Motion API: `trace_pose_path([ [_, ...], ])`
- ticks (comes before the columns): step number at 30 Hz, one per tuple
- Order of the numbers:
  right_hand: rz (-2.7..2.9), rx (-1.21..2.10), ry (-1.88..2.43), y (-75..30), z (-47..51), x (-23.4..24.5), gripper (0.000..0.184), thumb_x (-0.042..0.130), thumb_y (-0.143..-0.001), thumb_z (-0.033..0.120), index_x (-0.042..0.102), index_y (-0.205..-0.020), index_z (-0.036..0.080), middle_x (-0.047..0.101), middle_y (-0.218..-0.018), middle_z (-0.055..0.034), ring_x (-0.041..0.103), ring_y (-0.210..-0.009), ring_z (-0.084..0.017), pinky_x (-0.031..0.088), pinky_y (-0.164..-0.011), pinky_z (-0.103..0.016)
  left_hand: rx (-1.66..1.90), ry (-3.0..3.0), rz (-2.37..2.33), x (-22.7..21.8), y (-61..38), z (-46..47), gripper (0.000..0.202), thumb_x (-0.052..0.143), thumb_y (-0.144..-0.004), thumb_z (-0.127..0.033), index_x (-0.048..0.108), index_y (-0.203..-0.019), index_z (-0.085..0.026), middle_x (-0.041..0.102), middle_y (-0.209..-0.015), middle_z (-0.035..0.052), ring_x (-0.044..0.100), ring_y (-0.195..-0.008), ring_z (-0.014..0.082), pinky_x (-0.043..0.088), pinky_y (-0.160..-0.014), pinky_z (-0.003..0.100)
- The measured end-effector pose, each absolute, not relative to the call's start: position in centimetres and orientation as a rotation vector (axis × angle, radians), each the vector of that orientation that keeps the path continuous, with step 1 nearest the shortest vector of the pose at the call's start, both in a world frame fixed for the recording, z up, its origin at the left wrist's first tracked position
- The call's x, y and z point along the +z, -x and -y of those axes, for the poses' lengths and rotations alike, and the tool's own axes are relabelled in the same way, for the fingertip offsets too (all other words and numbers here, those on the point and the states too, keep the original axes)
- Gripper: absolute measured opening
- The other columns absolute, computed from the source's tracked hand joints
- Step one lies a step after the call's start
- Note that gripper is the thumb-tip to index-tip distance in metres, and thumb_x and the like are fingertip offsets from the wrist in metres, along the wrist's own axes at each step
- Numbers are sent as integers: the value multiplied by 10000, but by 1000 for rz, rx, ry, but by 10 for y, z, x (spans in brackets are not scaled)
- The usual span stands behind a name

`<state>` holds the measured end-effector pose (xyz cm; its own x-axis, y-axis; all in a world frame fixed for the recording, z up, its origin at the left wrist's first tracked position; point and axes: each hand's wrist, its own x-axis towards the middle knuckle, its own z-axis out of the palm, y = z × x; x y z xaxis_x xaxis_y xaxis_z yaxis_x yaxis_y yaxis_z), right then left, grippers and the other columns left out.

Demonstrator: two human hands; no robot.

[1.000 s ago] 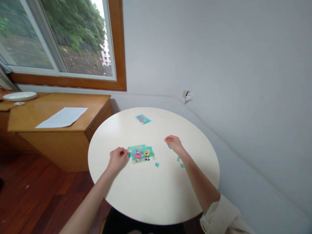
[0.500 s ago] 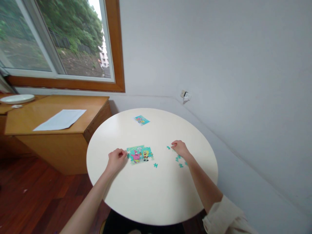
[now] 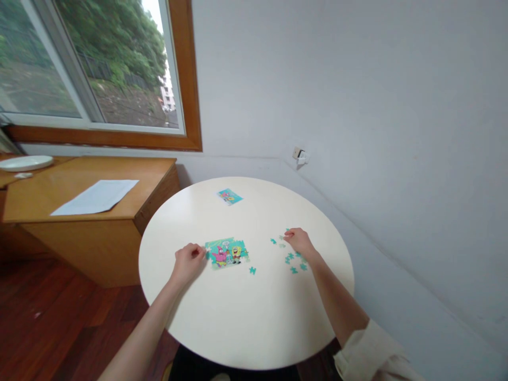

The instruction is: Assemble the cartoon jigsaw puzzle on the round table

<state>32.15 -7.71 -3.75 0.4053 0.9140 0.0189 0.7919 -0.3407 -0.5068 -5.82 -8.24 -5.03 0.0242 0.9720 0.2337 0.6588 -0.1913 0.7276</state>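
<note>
A partly assembled jigsaw puzzle [image 3: 226, 254] with cartoon figures lies flat on the round white table [image 3: 222, 328]. My left hand [image 3: 190, 260] rests at its left edge, fingers curled closed; what they hold, if anything, is hidden. Over on the right, my right hand [image 3: 298, 241] reaches among loose teal puzzle pieces [image 3: 294, 270], its fingertips pinched together. Just beyond those fingertips shows a small teal piece [image 3: 287, 230]; whether it is held I cannot tell. One single puzzle piece [image 3: 253, 270] sits off the puzzle's lower right corner.
A small picture card [image 3: 229, 197] with the same cartoon lies toward the table's far side. Left of the table stands a wooden desk [image 3: 154, 174] bearing a paper sheet [image 3: 97, 197] and a white plate [image 3: 26, 163]. A wall [image 3: 397, 159] runs behind and along the right.
My right hand has shifted slightly right, uncovering several loose pieces by its fingertips. My left hand stays at the puzzle's left edge. The view has moved a little.
</note>
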Motion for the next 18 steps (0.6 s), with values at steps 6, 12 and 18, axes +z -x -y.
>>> trace_pose_path([
  [6,1504,358,2210,-316,74,-43,111,690,-683,189,731,-786,193,715,-799,-30,648,-737,-137,450,-677,-217,1009,-1866,-1647,-50,58,83,254,504,-720,-375,569,-564,-185,604,-597,10,555,-606,150,397,-611,260],
  [12,1492,379,2243,-315,75,-42,99,683,-701,211,720,-789,185,714,-802,-41,646,-737,-141,443,-654,-220,992,-1876,-1655,-50,59,83,249,510,-728,-363,568,-562,-186,600,-595,9,556,-610,149,397,-608,253],
  [18,1544,410,2136,-311,85,-35,94,665,-691,179,718,-768,176,713,-770,-34,640,-711,-138,443,-651,-218,998,-1893,-1655,-50,58,83,243,509,-729,-347,578,-561,-185,610,-604,8,559,-614,146,400,-617,253],
])
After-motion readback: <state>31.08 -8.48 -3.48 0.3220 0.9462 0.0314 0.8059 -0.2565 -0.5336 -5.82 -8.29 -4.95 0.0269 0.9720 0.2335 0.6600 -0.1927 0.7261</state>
